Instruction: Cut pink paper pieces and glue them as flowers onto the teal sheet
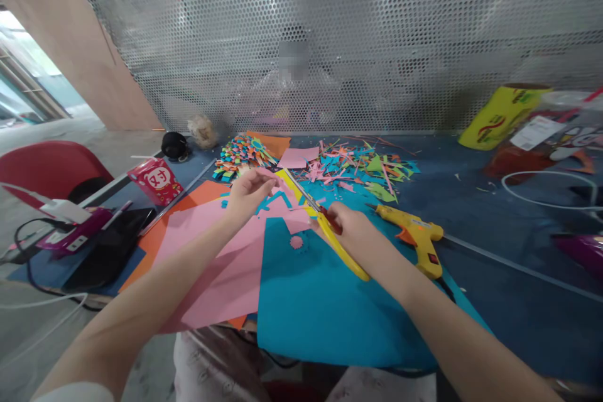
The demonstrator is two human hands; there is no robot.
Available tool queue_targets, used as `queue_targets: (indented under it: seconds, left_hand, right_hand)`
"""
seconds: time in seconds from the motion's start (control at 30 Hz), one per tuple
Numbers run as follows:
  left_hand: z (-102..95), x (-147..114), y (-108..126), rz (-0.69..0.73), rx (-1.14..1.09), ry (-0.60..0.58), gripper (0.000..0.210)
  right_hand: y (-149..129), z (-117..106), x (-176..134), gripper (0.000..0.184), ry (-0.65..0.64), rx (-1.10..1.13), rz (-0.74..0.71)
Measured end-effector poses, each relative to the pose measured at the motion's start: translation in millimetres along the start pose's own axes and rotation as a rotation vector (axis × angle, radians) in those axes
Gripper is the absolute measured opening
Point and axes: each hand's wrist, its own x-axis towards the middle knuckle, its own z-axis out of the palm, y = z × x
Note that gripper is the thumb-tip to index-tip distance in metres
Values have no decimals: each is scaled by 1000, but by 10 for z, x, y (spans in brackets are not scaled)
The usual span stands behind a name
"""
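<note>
My right hand (346, 223) grips a pair of yellow-handled scissors (339, 245), whose blades point up and to the left. In my left hand (252, 191) a strip of pink paper (282, 185) is pinched between thumb and fingers, close to the scissor tips. Whether the blades touch the strip I cannot tell. Under my hands lie a large pink sheet (211, 264) and a large blue sheet (330, 314). Small blue and yellow paper pieces are scattered below the strip, and a round pink cutout (296, 242) rests on the blue sheet.
Behind my hands are a heap of coloured rolled paper bits (242, 154) and a pile of paper scraps (353, 163). A yellow glue gun (419, 235) lies to the right. At left stand a red drink carton (157, 181) and a power strip (70, 229). A perforated metal panel (377, 44) rises behind.
</note>
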Motion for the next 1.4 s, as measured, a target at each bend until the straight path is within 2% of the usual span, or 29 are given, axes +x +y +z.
queue_targets:
  seconds: [0.23,0.33,0.5,0.7,0.83,0.97,1.4]
  left_hand:
    - [-15,53,-66,-58,-125,96,16]
    - [-12,43,-58,-76,-139,98,17]
    - [-1,17,15,-56,-95,35,25]
    - [-22,20,34,9,-38,-5,20]
    - [-40,9,24,31,-56,-82,40]
    - [-49,-10,25,49,-103,-111,59]
    - [-74,-21,13,125,-47,-222,62]
  right_hand:
    - [-65,-81,-45,35,-28,-151,59]
    - [-79,-87,-68,31,-54,-175,58]
    - [-78,-86,-82,28,-60,-204,62]
    - [-79,-84,-87,33,-79,-200,73]
    - [-84,-81,-94,35,-100,-212,74]
    - [-66,-80,-86,40,-93,-172,82]
    - [-66,-83,-68,39,-95,-136,102]
